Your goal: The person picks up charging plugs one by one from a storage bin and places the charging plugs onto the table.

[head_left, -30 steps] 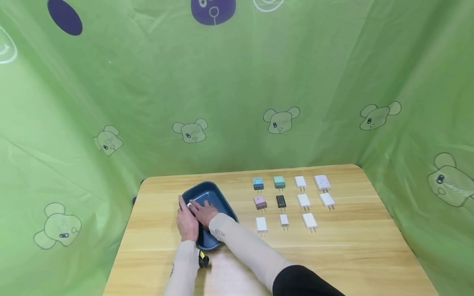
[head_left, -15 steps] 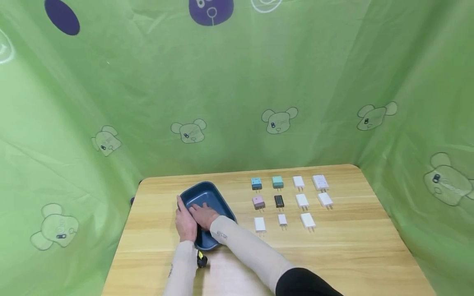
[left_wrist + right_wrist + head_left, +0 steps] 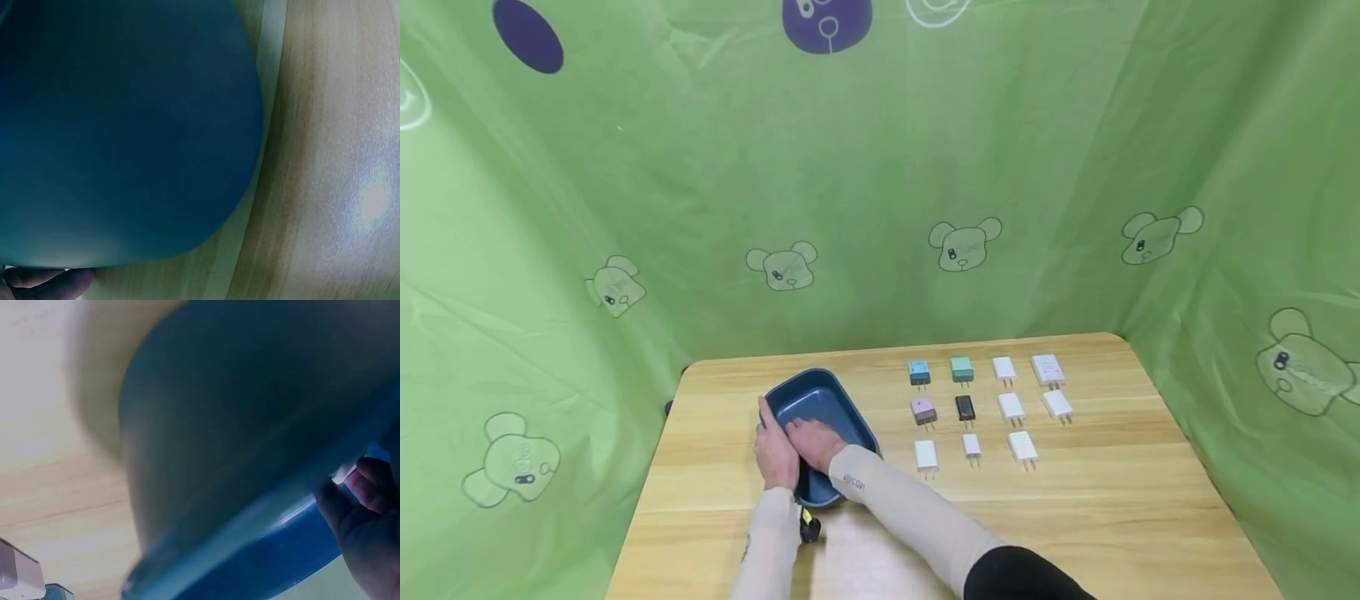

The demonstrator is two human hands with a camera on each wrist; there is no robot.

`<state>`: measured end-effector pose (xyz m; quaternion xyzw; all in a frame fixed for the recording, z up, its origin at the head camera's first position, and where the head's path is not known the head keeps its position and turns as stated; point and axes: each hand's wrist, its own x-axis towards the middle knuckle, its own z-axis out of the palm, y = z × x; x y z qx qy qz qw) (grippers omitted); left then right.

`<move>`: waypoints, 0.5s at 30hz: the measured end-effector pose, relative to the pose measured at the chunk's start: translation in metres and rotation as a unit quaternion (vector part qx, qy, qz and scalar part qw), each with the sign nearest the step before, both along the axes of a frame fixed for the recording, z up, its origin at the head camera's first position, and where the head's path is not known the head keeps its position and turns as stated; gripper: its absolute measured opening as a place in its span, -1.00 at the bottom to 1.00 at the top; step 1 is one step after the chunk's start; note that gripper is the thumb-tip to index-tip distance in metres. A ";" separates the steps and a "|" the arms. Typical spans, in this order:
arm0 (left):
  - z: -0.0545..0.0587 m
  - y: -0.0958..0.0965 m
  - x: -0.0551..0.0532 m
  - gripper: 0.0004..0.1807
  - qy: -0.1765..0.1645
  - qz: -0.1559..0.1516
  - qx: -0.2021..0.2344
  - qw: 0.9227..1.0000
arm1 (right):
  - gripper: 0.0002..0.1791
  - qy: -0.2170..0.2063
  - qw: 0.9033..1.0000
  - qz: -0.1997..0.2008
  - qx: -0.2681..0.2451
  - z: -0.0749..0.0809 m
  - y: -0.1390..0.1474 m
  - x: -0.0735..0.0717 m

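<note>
A dark blue rectangular basin (image 3: pixel 842 408) stands tilted to one side on the left half of the table. Along its left wall lies my left hand (image 3: pixel 777 454), fingers fairly straight and touching the outside; two fingertips (image 3: pixel 56 284) show beside the basin in the left wrist view. My right hand (image 3: pixel 815 440) reaches into the basin, close beside the left. In the right wrist view its thumb and fingers pinch a small white charger (image 3: pixel 342 474), mostly hidden by the fingers and the rim.
Chargers lie in rows right of the basin: blue (image 3: pixel 919 372), green (image 3: pixel 962 368), pink (image 3: pixel 922 409), black (image 3: pixel 965 407) and several white ones, such as one white charger (image 3: pixel 1022 447). A black object with a yellow mark (image 3: pixel 808 527) sits by the left wrist. A green curtain (image 3: pixel 880 167) surrounds the table.
A white piece showing by my right fingertips a second ago is now hidden in the head view. The right fingers have drawn in from a spread pose; the left hand stays on the basin.
</note>
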<state>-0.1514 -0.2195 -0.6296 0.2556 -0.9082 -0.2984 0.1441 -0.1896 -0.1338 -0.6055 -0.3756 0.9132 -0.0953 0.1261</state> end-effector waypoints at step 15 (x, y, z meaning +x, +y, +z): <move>-0.002 -0.001 -0.001 -0.18 0.010 0.001 -0.007 1.000 | -0.58 0.022 0.999 0.007 0.033 0.001 0.007 0.002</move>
